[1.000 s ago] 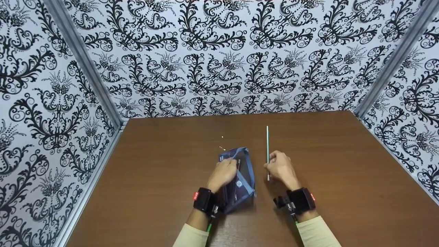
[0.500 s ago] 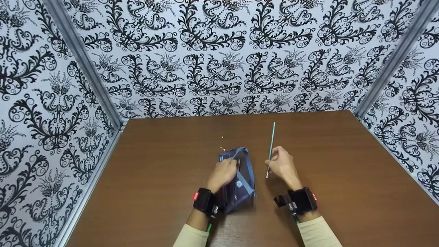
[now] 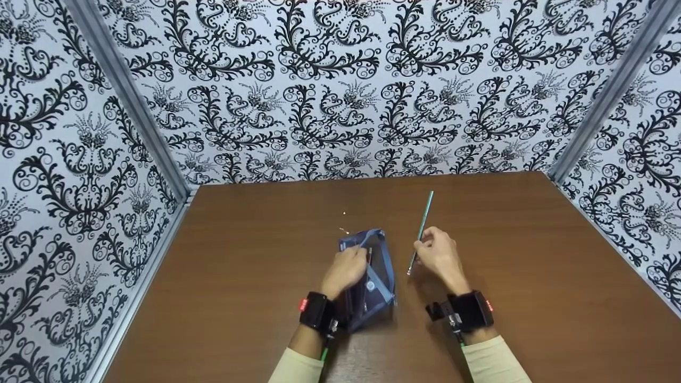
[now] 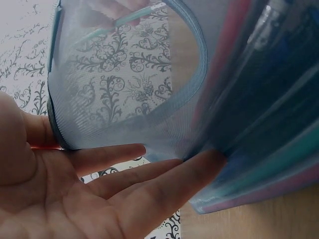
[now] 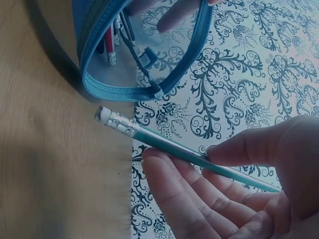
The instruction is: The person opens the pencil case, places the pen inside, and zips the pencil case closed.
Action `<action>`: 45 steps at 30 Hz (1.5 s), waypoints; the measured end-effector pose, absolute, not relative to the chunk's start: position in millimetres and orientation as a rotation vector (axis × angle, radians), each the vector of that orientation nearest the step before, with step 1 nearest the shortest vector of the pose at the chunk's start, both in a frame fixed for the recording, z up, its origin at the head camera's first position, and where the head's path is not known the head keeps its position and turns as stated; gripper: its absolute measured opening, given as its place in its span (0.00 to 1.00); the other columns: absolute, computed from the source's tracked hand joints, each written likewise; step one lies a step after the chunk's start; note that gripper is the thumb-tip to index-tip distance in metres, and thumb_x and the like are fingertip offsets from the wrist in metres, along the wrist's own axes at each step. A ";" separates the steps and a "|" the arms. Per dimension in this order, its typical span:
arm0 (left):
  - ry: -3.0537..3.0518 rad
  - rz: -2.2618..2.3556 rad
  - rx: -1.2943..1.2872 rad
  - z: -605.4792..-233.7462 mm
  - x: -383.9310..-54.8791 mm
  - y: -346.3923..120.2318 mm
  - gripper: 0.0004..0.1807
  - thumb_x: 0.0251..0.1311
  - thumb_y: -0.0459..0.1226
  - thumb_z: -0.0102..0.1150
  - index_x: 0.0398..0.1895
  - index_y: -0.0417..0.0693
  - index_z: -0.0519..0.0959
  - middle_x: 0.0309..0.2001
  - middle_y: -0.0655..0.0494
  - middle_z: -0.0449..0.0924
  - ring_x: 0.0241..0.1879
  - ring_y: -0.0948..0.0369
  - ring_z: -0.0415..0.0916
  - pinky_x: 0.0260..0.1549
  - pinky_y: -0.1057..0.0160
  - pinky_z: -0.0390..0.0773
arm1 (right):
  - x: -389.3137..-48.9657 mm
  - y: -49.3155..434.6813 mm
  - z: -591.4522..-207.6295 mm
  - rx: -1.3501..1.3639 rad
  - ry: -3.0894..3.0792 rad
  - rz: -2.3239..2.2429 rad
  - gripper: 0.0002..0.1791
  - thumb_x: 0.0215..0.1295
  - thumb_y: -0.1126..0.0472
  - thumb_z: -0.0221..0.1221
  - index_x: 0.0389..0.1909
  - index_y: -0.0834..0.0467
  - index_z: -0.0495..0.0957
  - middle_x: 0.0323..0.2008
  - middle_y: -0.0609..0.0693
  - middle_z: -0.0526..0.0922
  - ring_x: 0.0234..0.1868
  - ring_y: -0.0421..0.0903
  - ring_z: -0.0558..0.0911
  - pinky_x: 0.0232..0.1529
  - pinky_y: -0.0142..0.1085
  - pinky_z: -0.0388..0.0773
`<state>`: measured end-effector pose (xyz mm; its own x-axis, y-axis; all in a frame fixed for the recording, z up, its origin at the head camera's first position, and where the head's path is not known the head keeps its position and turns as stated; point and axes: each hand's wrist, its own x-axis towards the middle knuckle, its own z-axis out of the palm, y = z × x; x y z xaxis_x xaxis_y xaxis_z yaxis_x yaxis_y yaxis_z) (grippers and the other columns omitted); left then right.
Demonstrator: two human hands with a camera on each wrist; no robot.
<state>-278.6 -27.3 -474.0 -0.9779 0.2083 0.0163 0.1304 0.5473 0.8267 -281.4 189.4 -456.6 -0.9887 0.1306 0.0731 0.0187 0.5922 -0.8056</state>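
Note:
My left hand [image 3: 346, 271] grips the edge of a blue mesh zip pencil case [image 3: 384, 299], which stands on the table with its zipped mouth spread. In the left wrist view the fingers lie along the outside of the mesh [image 4: 164, 134], the thumb at its edge. Pencils [image 5: 110, 42] show inside the case, one of them red. Right of the case, my right hand [image 3: 440, 258] pinches a green pencil [image 3: 425, 215] between thumb and fingers. Its white eraser [image 5: 103, 114] points down towards the case's mouth, apart from it; the other end slants up and away.
Small light bits [image 3: 345, 231] lie on the brown table [image 3: 255, 255] just behind the case. Patterned walls [image 3: 340, 106] with grey metal corner posts [image 3: 133, 101] close off the back and sides.
My right hand has lifted the green pencil slightly and tilted it, its far end swinging right and its eraser end left towards the case. The left hand and the case have stayed put.

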 end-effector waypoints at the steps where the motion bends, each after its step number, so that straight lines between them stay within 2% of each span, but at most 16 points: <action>1: 2.674 1.434 0.290 -473.9 -278.5 -27.5 0.23 0.74 0.42 0.34 0.33 0.41 0.79 0.25 0.55 0.72 0.28 0.59 0.72 0.29 0.61 0.73 | -281.2 189.3 -456.5 -0.124 -2.679 1.364 0.12 0.64 0.65 0.56 0.45 0.69 0.75 0.38 0.64 0.86 0.30 0.56 0.87 0.28 0.35 0.82; 5: 2.627 1.459 0.268 -473.7 -278.1 -27.8 0.22 0.74 0.43 0.34 0.33 0.42 0.78 0.23 0.56 0.71 0.25 0.60 0.72 0.26 0.63 0.72 | -280.7 189.1 -455.4 -0.125 -2.629 1.376 0.11 0.65 0.65 0.56 0.41 0.69 0.78 0.37 0.65 0.86 0.29 0.55 0.87 0.28 0.35 0.82; 9: 2.643 1.457 0.276 -474.2 -278.5 -27.4 0.22 0.74 0.42 0.34 0.34 0.41 0.79 0.24 0.56 0.71 0.26 0.60 0.72 0.28 0.62 0.72 | -280.2 188.2 -454.0 -0.130 -2.585 1.375 0.10 0.66 0.64 0.57 0.37 0.69 0.80 0.34 0.64 0.86 0.26 0.49 0.87 0.28 0.34 0.82; 16: 2.709 1.436 0.302 -473.3 -277.3 -26.7 0.19 0.73 0.41 0.35 0.21 0.53 0.69 0.21 0.59 0.65 0.27 0.60 0.70 0.29 0.62 0.70 | -280.5 188.0 -452.1 -0.109 -2.514 1.450 0.10 0.68 0.65 0.57 0.41 0.69 0.80 0.35 0.65 0.87 0.25 0.47 0.87 0.31 0.40 0.85; 19: 2.715 1.433 0.300 -473.5 -277.3 -26.5 0.19 0.73 0.41 0.35 0.21 0.54 0.68 0.21 0.59 0.65 0.26 0.60 0.69 0.29 0.62 0.70 | -280.9 188.4 -451.9 -0.111 -2.462 1.482 0.10 0.68 0.66 0.56 0.43 0.70 0.78 0.35 0.64 0.87 0.26 0.48 0.87 0.31 0.38 0.84; 22: 2.715 1.436 0.302 -473.8 -277.6 -26.1 0.19 0.73 0.40 0.36 0.21 0.54 0.69 0.21 0.58 0.65 0.26 0.60 0.69 0.29 0.62 0.70 | -281.0 188.2 -451.2 -0.110 -2.413 1.521 0.12 0.68 0.67 0.56 0.47 0.70 0.77 0.35 0.64 0.87 0.26 0.48 0.87 0.29 0.32 0.83; 27: 2.704 1.438 0.304 -473.4 -277.5 -26.1 0.19 0.73 0.40 0.35 0.22 0.53 0.70 0.21 0.58 0.65 0.25 0.60 0.68 0.28 0.62 0.69 | -282.3 186.5 -451.9 -0.108 -2.361 1.608 0.11 0.66 0.68 0.57 0.46 0.71 0.76 0.32 0.63 0.87 0.24 0.42 0.86 0.29 0.30 0.82; 29: 2.694 1.442 0.298 -473.2 -277.6 -26.4 0.19 0.73 0.41 0.35 0.24 0.51 0.72 0.22 0.58 0.66 0.25 0.60 0.68 0.28 0.62 0.70 | -282.7 185.2 -452.6 -0.104 -2.342 1.657 0.10 0.64 0.70 0.57 0.44 0.71 0.77 0.32 0.64 0.87 0.24 0.43 0.86 0.29 0.30 0.83; 34: 2.671 1.449 0.276 -473.4 -278.1 -27.3 0.22 0.73 0.42 0.35 0.32 0.42 0.78 0.23 0.57 0.68 0.26 0.60 0.70 0.29 0.62 0.71 | -282.9 181.5 -453.1 -0.097 -2.303 1.779 0.09 0.64 0.72 0.57 0.43 0.73 0.76 0.32 0.66 0.86 0.27 0.52 0.87 0.30 0.34 0.84; 38: 2.670 1.431 0.277 -473.2 -278.2 -27.4 0.23 0.74 0.42 0.34 0.35 0.39 0.79 0.23 0.57 0.68 0.26 0.60 0.70 0.28 0.63 0.71 | -282.9 177.5 -453.7 -0.101 -2.289 1.870 0.09 0.64 0.73 0.57 0.43 0.73 0.74 0.33 0.66 0.86 0.26 0.51 0.87 0.31 0.36 0.85; 45: 2.693 1.400 0.311 -472.9 -277.8 -26.9 0.19 0.74 0.40 0.34 0.26 0.48 0.72 0.22 0.58 0.64 0.27 0.59 0.69 0.30 0.61 0.71 | -280.9 169.0 -458.9 -0.056 -2.291 1.975 0.08 0.64 0.74 0.56 0.42 0.75 0.74 0.32 0.67 0.86 0.26 0.53 0.86 0.31 0.39 0.85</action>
<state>-277.8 -26.9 -472.9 -0.9751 0.2213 0.0131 0.1379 0.5591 0.8176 -280.9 169.0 -458.9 -0.9926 0.1034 0.0634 -0.0475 0.1499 -0.9876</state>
